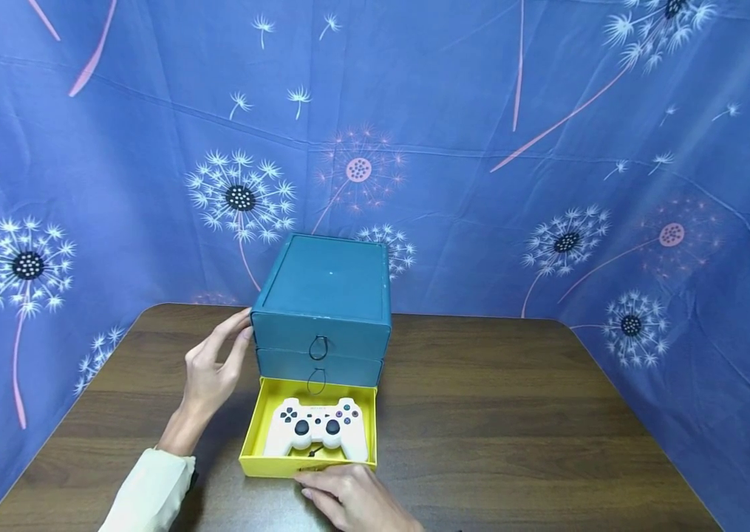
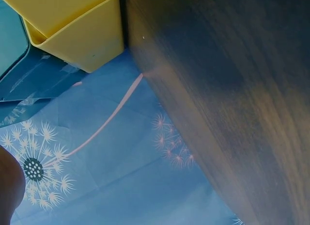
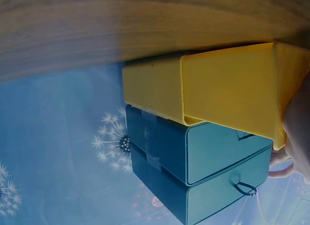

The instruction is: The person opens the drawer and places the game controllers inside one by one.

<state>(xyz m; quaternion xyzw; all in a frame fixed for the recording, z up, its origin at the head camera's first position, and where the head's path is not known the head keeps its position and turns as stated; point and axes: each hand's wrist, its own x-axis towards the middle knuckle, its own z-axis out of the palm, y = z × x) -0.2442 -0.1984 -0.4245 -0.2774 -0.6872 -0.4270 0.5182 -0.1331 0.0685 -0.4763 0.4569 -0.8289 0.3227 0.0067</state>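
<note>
A yellow drawer (image 1: pixel 253 436) is pulled out at the bottom of a stack of teal drawers (image 1: pixel 321 284). In it lies a white game controller (image 1: pixel 318 427) with black thumbsticks and a short dark cord. My left hand (image 1: pixel 208 373) rests its fingertips against the left side of the teal stack; only a dark edge of it shows in the left wrist view. At the middle of the yellow drawer's front, my right hand (image 1: pixel 358 499) pinches with finger and thumb, and what lies between them is mostly hidden. The right wrist view shows that hand (image 3: pixel 298 133) against the drawer front.
Black pull loops (image 1: pixel 318 347) hang on the teal drawer fronts. The stack stands on a brown wooden table (image 1: pixel 514 414), near its back edge. Behind it hangs a blue cloth (image 1: pixel 454 192) with dandelion prints.
</note>
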